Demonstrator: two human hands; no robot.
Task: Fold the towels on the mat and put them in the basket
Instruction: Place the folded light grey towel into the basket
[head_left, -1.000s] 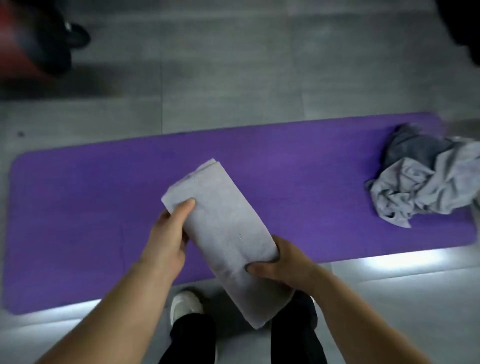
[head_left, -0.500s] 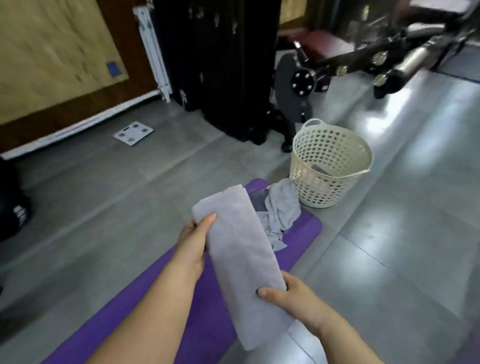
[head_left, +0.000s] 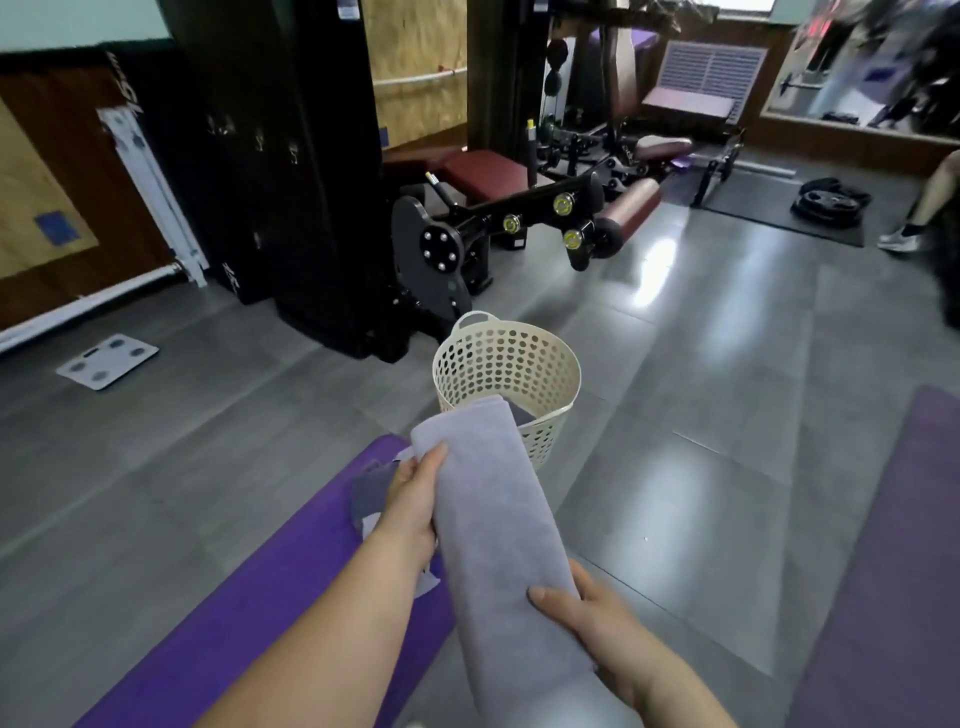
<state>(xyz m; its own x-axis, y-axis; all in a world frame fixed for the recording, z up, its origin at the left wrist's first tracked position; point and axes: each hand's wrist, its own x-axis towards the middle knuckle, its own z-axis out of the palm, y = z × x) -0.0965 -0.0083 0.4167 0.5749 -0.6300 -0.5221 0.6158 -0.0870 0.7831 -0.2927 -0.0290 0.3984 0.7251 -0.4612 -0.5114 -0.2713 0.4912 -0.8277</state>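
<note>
Head camera: the left hand (head_left: 410, 504) grips the folded grey towel (head_left: 493, 530) near its far end and the right hand (head_left: 587, 618) grips its near end. The towel's far end covers the basket's (head_left: 506, 358) near rim. Loose towels (head_left: 371, 493) lie on the purple mat (head_left: 260, 597) beside the basket.

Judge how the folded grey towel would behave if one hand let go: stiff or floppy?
Probably floppy: the folded towel is held at two spots, by the left hand and right hand. Likely light: both grips look relaxed.
</note>
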